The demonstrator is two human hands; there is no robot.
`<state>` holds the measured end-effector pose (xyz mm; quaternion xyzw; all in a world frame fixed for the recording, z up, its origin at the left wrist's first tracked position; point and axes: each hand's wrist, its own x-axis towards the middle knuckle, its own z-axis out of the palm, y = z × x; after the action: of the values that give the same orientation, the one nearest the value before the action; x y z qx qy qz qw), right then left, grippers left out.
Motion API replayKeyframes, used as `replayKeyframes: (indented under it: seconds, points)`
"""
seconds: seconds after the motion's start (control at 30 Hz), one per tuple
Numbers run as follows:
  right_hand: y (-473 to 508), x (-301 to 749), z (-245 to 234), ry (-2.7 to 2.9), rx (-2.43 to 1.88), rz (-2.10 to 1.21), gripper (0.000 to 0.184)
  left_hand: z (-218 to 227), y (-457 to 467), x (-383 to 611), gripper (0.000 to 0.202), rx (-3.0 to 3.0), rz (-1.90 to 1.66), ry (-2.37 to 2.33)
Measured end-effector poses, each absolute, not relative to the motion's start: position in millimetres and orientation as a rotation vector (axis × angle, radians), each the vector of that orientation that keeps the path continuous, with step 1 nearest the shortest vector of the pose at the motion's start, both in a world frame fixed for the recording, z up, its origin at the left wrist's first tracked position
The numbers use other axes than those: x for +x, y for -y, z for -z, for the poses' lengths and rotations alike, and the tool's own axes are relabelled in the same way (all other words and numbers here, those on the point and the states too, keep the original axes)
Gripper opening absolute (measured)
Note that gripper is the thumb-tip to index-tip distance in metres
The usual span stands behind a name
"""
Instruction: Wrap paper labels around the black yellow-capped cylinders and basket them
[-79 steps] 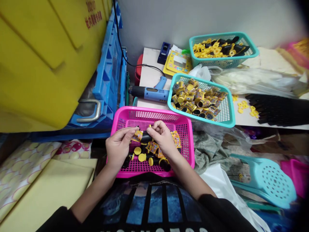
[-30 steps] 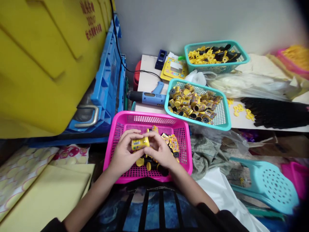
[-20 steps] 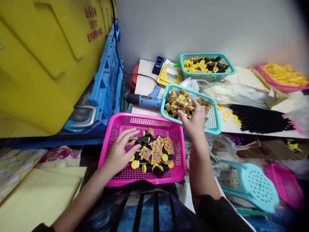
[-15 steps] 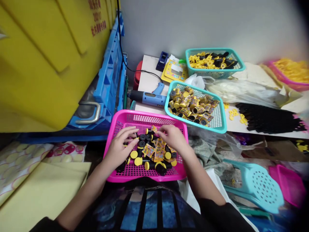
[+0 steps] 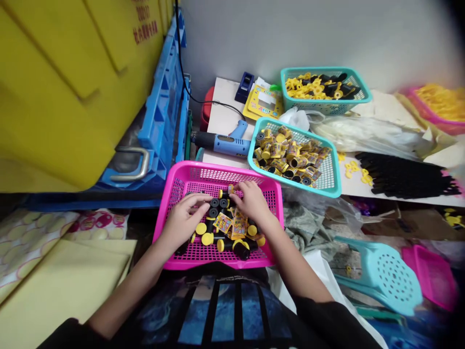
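Observation:
In front of me, a pink mesh basket point(image 5: 221, 168) holds black tubes with yellow ends point(image 5: 225, 245) and small printed yellow sleeves point(image 5: 223, 222). My left hand point(image 5: 183, 219) hovers over the basket's left part, thumb and fingers apart, its tips close to several round black tube ends point(image 5: 214, 207). On the other side, my right hand point(image 5: 253, 200) is closed, thumb against fingers, on a small printed sleeve point(image 5: 230, 189). A yellow-ended black tube point(image 5: 223, 194) lies right by those fingertips; whether it sits inside the sleeve is unclear.
Behind the pink basket, a turquoise basket point(image 5: 332, 167) contains sleeved tubes, beside a blue heat gun point(image 5: 230, 144). Another turquoise basket point(image 5: 323, 107) holds yellow and black parts. Black strips point(image 5: 403, 175) lie on the right. A yellow bin point(image 5: 72, 97) looms left; a turquoise stool point(image 5: 394, 276) stands lower right.
My left hand has shifted slightly right, nearer the round black ends, with its fingers less spread. My right hand has moved a little left and up around the small sleeve.

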<state>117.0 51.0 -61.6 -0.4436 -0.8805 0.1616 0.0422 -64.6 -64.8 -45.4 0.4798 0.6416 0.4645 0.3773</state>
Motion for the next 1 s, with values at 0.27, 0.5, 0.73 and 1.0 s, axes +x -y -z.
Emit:
replayKeyframes:
  seconds: [0.27, 0.5, 0.73, 1.0]
  points:
    - [-11, 115, 71, 2.939, -1.23, -0.558, 0.018, 44, 62, -61, 0.022, 1.191, -1.133, -1.638]
    - [-6, 112, 68, 2.872, -1.31, -0.608, 0.03, 51, 65, -60, 0.023, 1.153, -1.081, -1.735]
    - [-14, 116, 65, 2.842, -1.088, -0.982, 0.015, 50, 70, -67, 0.021, 1.145, -1.113, -1.743]
    - [-21, 111, 33, 2.29, -1.055, -1.463, 0.031, 44, 65, -58, 0.045, 0.963, -1.137, -1.46]
